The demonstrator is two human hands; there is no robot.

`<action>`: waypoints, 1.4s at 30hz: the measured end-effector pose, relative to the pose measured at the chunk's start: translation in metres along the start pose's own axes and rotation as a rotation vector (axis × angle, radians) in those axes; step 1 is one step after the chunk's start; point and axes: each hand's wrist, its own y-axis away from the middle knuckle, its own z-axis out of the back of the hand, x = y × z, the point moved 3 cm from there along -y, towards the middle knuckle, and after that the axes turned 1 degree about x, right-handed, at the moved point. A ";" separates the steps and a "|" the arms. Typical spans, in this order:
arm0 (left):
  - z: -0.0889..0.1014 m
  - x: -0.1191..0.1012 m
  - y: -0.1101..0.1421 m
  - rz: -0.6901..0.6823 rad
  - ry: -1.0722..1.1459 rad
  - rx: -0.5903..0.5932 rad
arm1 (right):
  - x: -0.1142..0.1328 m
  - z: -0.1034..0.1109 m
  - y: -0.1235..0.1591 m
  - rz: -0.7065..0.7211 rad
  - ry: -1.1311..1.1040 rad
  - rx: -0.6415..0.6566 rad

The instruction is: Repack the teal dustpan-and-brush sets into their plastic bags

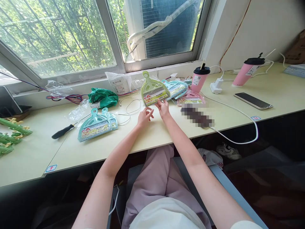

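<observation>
A green mini dustpan and brush set (154, 90) in clear wrap is tilted up above the desk, handle toward the window. My right hand (163, 107) grips its lower edge, thumb on the front. Just left of it, my left hand (145, 117) has its fingers loosely bent and apart, near the set's lower corner; I see nothing in it. Behind and to the right lie a blue dustpan set (177, 89) and a pink dustpan set (192, 98). Further left, wrapped blue-green dustpan sets (98, 125) lie on the desk.
A screwdriver (63, 131), a green cloth or bag (103, 97) and loose plastic wrap (77, 109) are on the left. Two pink cups, one nearer (199, 79), a charger (216, 86), a phone (253, 100) and a white cable (238, 111) stand or lie right. The desk edge (133, 152) faces me.
</observation>
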 end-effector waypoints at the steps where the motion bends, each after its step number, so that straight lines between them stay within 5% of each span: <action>1: 0.000 0.000 0.001 -0.007 0.024 -0.020 | -0.001 -0.001 0.001 -0.001 -0.001 0.022; 13: -0.006 -0.006 0.003 0.036 0.233 -0.001 | -0.003 0.001 -0.001 -0.034 -0.011 -0.022; 19: -0.014 -0.006 0.004 -0.059 0.098 0.229 | 0.000 0.002 0.000 -0.048 -0.032 -0.091; 30: -0.005 -0.008 0.005 -0.107 -0.110 0.212 | 0.002 0.002 0.001 -0.056 -0.069 -0.108; 33: 0.004 -0.004 0.001 -0.066 -0.075 0.115 | 0.001 0.004 -0.001 -0.053 -0.060 -0.073; 38: 0.026 0.009 -0.015 -0.018 0.244 -0.217 | -0.002 -0.001 -0.002 -0.082 -0.017 0.034; 42: 0.032 0.012 -0.023 -0.058 0.417 -0.269 | -0.006 -0.008 0.005 -0.112 0.036 0.114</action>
